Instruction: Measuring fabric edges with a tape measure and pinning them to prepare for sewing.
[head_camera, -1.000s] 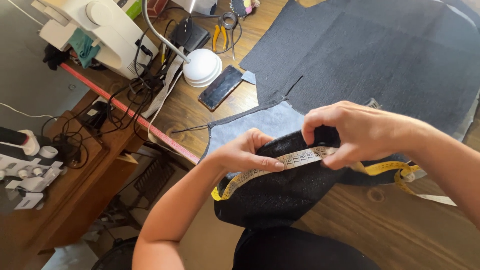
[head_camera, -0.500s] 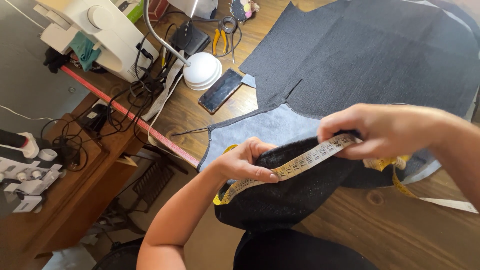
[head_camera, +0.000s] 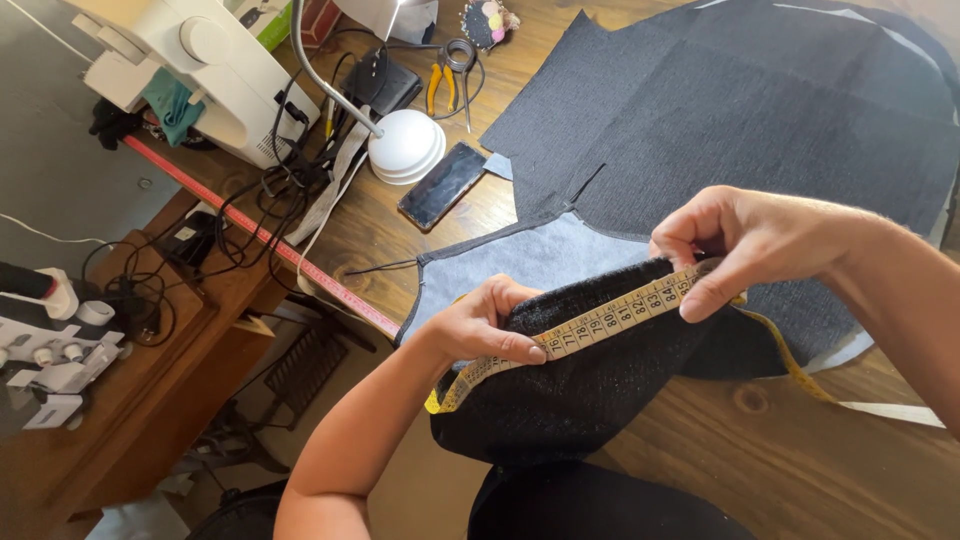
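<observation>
**Tape stretched along a dark fabric edge**

Head view: the left hand (head_camera: 485, 325) pinched a yellow measuring tape (head_camera: 610, 318) against the upper edge of a folded piece of black fabric (head_camera: 570, 390), thumb pressed flat on the tape. The right hand (head_camera: 745, 245) pinched the same tape further along, thumb and forefinger closed on it, so the tape ran taut and slanted upward between the two hands. Its loose end trailed off to the right across the wooden desk (head_camera: 780, 450). The black fabric hung over the near edge of the desk, just in front of the person. Behind it lay a pale grey cut piece (head_camera: 540, 255) and a large charcoal cloth (head_camera: 760, 110) spread flat. Farther left on the desk stood a white lamp base (head_camera: 405, 148), with a dark phone (head_camera: 442, 185) just beside it and orange-handled pliers (head_camera: 437, 88) nearby. A white sewing machine (head_camera: 190, 70) sat at the top left amid tangled black cables (head_camera: 290, 165).
</observation>
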